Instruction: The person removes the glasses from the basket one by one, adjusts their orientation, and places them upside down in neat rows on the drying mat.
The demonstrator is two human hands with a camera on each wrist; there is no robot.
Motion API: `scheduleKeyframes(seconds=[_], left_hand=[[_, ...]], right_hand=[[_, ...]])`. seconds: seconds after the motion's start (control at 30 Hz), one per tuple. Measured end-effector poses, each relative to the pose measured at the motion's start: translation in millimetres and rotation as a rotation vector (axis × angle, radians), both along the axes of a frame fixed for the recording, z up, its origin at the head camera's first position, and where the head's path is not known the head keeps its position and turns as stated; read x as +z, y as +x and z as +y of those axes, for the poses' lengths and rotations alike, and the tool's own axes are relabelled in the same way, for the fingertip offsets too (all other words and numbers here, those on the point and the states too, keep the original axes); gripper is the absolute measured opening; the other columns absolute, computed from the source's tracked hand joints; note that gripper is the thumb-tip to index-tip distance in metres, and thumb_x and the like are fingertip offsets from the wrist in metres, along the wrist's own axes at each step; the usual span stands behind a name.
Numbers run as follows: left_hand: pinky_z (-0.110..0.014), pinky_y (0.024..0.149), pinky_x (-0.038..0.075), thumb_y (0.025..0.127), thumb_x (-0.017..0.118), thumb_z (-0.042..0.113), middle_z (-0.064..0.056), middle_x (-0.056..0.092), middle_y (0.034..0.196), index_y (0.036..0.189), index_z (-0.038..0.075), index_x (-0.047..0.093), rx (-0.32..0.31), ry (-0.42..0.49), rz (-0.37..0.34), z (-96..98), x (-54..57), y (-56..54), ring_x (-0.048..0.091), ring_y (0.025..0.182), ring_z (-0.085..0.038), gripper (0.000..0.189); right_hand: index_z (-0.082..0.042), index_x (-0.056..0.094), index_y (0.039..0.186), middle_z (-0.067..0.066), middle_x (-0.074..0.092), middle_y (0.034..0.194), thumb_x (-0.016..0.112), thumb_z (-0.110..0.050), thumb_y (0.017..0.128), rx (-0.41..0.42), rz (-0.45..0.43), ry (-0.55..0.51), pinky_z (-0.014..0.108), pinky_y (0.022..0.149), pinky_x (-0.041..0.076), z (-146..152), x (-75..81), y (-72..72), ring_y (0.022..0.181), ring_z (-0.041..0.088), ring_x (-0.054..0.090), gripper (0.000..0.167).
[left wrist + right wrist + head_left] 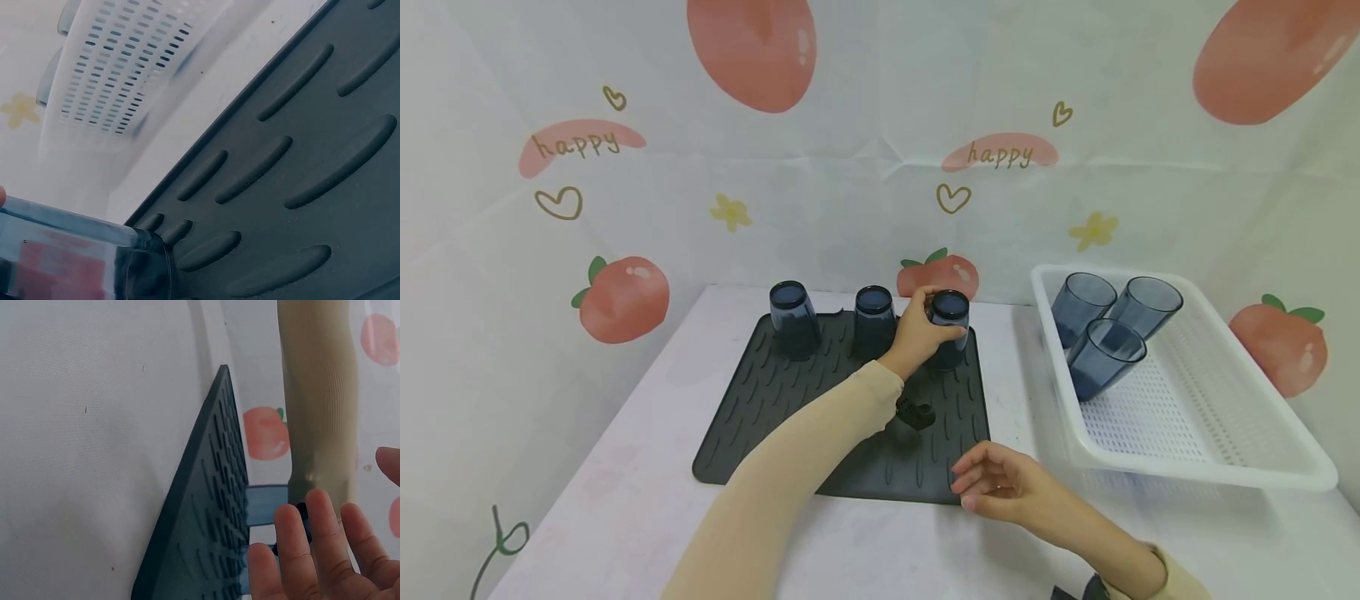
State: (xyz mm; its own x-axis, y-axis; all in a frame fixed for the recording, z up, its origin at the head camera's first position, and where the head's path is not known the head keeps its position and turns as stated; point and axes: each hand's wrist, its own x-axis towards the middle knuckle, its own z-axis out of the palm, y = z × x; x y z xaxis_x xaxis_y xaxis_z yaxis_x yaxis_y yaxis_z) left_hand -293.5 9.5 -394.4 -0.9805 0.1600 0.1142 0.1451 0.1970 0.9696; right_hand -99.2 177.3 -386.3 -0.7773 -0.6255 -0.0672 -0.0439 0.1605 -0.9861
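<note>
My left hand [916, 336] grips a blue-tinted drinking glass [952, 310] at the far right corner of a dark ridged drying mat [805, 408]. The glass stands bottom up, its lower end at the mat in the left wrist view. Left of it, two more such glasses, a middle glass [874, 321] and a left glass [793, 321], stand bottom up along the mat's back edge. My right hand [1011, 490] hovers by the mat's near right corner, holding nothing, its fingers loosely bent in the head view and spread in the right wrist view.
To the right, a white perforated basket [1262, 467] holds three similar glasses, such as the front glass [1101, 362], leaning mouth up at its left end. Behind the table [617, 500] hangs a printed white cloth [850, 208].
</note>
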Motion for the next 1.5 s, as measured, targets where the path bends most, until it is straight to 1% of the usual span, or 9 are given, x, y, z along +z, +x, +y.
scheduleKeyframes(seconds=[0.23,0.37,0.63,0.77,0.93,1.03,1.17,1.33,1.5], left_hand=[[-0.045,0.1,0.046,0.078,0.08,0.007,-0.011,0.046,0.142,0.142,0.012,0.039,-0.012,-0.017,0.0,0.5,-1.0,-0.8,0.051,0.123,-0.028,0.076],[-0.045,0.101,0.045,0.079,0.08,0.008,-0.011,0.042,0.146,0.143,0.012,0.037,-0.018,-0.021,-0.001,1.1,-0.7,-0.5,0.05,0.126,-0.028,0.077],[-0.044,0.102,0.044,0.079,0.079,0.01,-0.01,0.04,0.148,0.143,0.015,0.036,-0.038,-0.005,-0.002,-0.6,1.6,-1.1,0.047,0.13,-0.027,0.077],[-0.043,0.103,0.044,0.08,0.079,0.014,-0.008,0.041,0.147,0.142,0.017,0.037,-0.055,-0.003,0.0,-2.8,5.9,0.9,0.044,0.132,-0.024,0.075],[-0.044,0.107,0.04,0.084,0.076,0.018,-0.01,0.04,0.147,0.146,0.013,0.035,-0.11,-0.025,0.036,-6.9,13.3,4.5,0.04,0.135,-0.024,0.075],[-0.045,0.11,0.037,0.085,0.075,0.021,-0.011,0.037,0.15,0.148,0.013,0.035,-0.133,-0.046,0.068,-10.4,15.2,4.6,0.037,0.138,-0.026,0.075],[-0.045,0.113,0.033,0.086,0.074,0.024,-0.011,0.035,0.152,0.148,0.016,0.035,-0.138,-0.068,0.09,-16.0,17.5,5.0,0.034,0.14,-0.028,0.074],[-0.04,0.117,0.027,0.089,0.071,0.02,-0.012,0.035,0.152,0.148,0.013,0.035,-0.159,-0.048,0.13,-24.0,24.6,12.7,0.035,0.14,-0.028,0.07],[-0.036,0.116,0.029,0.091,0.069,0.016,-0.008,0.038,0.151,0.148,0.012,0.035,-0.178,-0.043,0.159,-33.5,30.1,24.9,0.035,0.141,-0.026,0.067]], right_hand=[[0.01,0.049,0.118,0.031,0.059,0.111,0.065,-0.01,0.092,-0.003,-0.03,-0.003,0.026,0.079,0.054,2,-1.8,0.4,0.094,0.015,0.064,0.037],[0.01,0.05,0.118,0.03,0.059,0.111,0.065,-0.009,0.092,-0.006,-0.032,-0.006,0.026,0.079,0.054,3,-3.3,1.0,0.094,0.016,0.064,0.036],[0.01,0.05,0.118,0.03,0.059,0.111,0.065,-0.009,0.092,-0.011,-0.028,-0.006,0.026,0.079,0.054,3,-2.5,2.2,0.093,0.015,0.064,0.036],[0.011,0.05,0.118,0.031,0.059,0.111,0.065,-0.01,0.092,-0.009,-0.028,-0.009,0.025,0.079,0.054,2,-0.9,2.8,0.094,0.015,0.064,0.036],[0.009,0.051,0.117,0.032,0.059,0.111,0.065,-0.01,0.092,-0.018,-0.032,-0.001,0.025,0.079,0.054,2,1.6,3.6,0.093,0.015,0.064,0.036],[0.009,0.051,0.117,0.031,0.059,0.111,0.065,-0.01,0.092,-0.023,-0.031,0.005,0.025,0.078,0.054,2,2.0,3.8,0.093,0.014,0.064,0.034],[0.01,0.051,0.118,0.031,0.059,0.111,0.065,-0.01,0.092,-0.02,-0.031,0.002,0.026,0.079,0.054,2,1.6,3.9,0.093,0.015,0.064,0.035],[0.01,0.05,0.118,0.031,0.059,0.111,0.065,-0.011,0.092,-0.015,-0.027,-0.001,0.026,0.079,0.054,2,1.2,3.4,0.093,0.015,0.064,0.036],[0.01,0.05,0.118,0.032,0.058,0.111,0.064,-0.01,0.093,-0.007,-0.025,-0.007,0.026,0.079,0.054,2,2.0,2.2,0.094,0.015,0.064,0.036]])
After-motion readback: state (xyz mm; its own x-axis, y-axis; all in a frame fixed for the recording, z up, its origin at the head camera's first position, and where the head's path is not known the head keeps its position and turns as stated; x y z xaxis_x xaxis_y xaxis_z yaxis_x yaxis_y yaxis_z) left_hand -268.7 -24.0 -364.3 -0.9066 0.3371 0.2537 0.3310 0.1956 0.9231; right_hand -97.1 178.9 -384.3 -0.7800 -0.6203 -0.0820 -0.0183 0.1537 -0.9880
